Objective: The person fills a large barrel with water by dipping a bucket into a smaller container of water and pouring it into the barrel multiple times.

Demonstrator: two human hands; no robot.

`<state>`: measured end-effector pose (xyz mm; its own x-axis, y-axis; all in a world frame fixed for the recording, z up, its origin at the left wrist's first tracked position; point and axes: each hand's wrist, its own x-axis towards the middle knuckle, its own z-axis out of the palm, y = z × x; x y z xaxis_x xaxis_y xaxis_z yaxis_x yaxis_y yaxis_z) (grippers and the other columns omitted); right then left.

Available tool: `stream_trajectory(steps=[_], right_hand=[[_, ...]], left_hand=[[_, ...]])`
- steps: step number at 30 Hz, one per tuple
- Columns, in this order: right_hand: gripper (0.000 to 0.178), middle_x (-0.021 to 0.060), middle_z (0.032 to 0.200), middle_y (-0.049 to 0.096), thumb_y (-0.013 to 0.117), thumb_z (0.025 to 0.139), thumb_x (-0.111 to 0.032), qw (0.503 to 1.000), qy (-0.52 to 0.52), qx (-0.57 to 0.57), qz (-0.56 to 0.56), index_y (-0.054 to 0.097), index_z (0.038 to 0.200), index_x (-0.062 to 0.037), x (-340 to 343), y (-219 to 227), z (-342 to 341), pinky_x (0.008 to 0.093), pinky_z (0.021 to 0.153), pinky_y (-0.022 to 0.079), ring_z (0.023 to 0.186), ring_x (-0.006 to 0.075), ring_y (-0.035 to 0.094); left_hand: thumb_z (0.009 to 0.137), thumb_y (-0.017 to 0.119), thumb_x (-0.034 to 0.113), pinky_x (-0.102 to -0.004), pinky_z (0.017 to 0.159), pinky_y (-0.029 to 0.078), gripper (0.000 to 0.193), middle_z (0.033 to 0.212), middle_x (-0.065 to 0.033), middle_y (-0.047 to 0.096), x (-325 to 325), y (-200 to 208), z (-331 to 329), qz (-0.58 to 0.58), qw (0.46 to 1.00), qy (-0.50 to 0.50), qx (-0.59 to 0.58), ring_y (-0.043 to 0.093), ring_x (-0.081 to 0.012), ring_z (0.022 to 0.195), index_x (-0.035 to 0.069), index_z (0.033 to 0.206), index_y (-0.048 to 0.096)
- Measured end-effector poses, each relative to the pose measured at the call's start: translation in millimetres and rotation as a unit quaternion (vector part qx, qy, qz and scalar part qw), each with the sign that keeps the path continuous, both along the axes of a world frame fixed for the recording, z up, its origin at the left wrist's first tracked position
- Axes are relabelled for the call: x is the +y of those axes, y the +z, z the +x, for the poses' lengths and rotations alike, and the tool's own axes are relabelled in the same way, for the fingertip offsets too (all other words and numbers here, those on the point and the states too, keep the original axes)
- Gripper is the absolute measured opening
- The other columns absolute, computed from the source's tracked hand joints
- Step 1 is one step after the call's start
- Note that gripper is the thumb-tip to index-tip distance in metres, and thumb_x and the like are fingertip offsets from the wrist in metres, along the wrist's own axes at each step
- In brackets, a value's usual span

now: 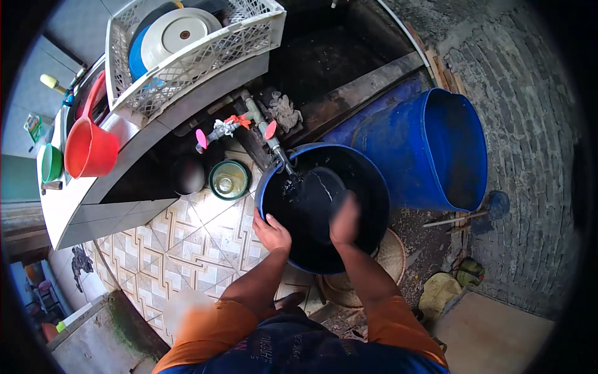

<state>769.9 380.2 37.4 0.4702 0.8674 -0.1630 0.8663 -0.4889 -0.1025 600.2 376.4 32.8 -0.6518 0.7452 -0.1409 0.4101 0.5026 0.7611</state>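
A large round tub [372, 202] with a blue rim and dark inside stands before me, water in it. My left hand [272, 234] grips its near-left rim, thumb on the inner side and fingers outside. Inside the tub my right hand [344, 218] hangs over the water, smeared by motion; whether it holds anything is hidden. From a grey pipe tap [288, 166] at the far rim, water runs into the tub. Pink handles and an orange one [240, 120] sit on the pipe.
A blue barrel [398, 149] lies tilted on the right. Behind the left counter edge stand a red dipper [90, 149] and a white crate [193, 81] of plates. A green-rimmed container [229, 179] sits on the tiled floor, and a woven basket [392, 258] lies beneath the tub's edge.
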Motion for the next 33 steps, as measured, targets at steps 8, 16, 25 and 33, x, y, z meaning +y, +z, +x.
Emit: stream_trajectory(steps=[8,16,25,33], right_hand=[[0.072,0.0149,0.103,0.044,0.048,0.081,-0.002,0.993,0.096,0.001,-0.069,0.017,0.145,-0.005,-7,-24,-30,0.0383,0.072,0.057,0.102,0.0313,0.049],[0.084,0.0199,0.116,0.04,0.051,0.077,0.0,0.987,-0.011,0.127,-0.094,0.004,0.146,-0.0028,-9,-58,-44,0.0416,0.089,0.047,0.107,0.0372,0.047],[0.064,0.0218,0.131,0.038,0.057,0.08,-0.013,0.994,-0.025,0.077,-0.068,0.033,0.14,-0.012,-15,-52,-31,0.0419,0.095,0.04,0.109,0.0405,0.047],[0.036,0.0183,0.107,0.064,0.056,0.09,-0.03,0.947,-0.083,0.299,-0.087,0.06,0.112,-0.002,4,18,-28,0.0353,0.087,0.045,0.102,0.0302,0.06]], left_hand=[[0.093,0.044,0.017,-0.046,0.099,0.034,0.043,0.123,-0.0274,0.046,-1,-1,-1,0.0,1.0,-0.005,-0.001,0.044,-0.043,0.114,0.0,0.133,0.039],[0.093,0.044,0.016,-0.0467,0.099,0.033,0.044,0.122,-0.0283,0.046,-2,0,-2,0.01,1.0,-0.019,-0.002,0.044,-0.0435,0.113,-0.002,0.132,0.039],[0.095,0.042,0.018,-0.0446,0.101,0.033,0.044,0.124,-0.0276,0.044,-2,-2,-2,-0.007,1.0,-0.013,-0.004,0.043,-0.0429,0.115,-0.001,0.134,0.037],[0.094,0.043,0.018,-0.0453,0.1,0.034,0.044,0.123,-0.0282,0.046,0,-3,-1,0.01,1.0,-0.01,-0.01,0.044,-0.0434,0.114,-0.001,0.133,0.038]])
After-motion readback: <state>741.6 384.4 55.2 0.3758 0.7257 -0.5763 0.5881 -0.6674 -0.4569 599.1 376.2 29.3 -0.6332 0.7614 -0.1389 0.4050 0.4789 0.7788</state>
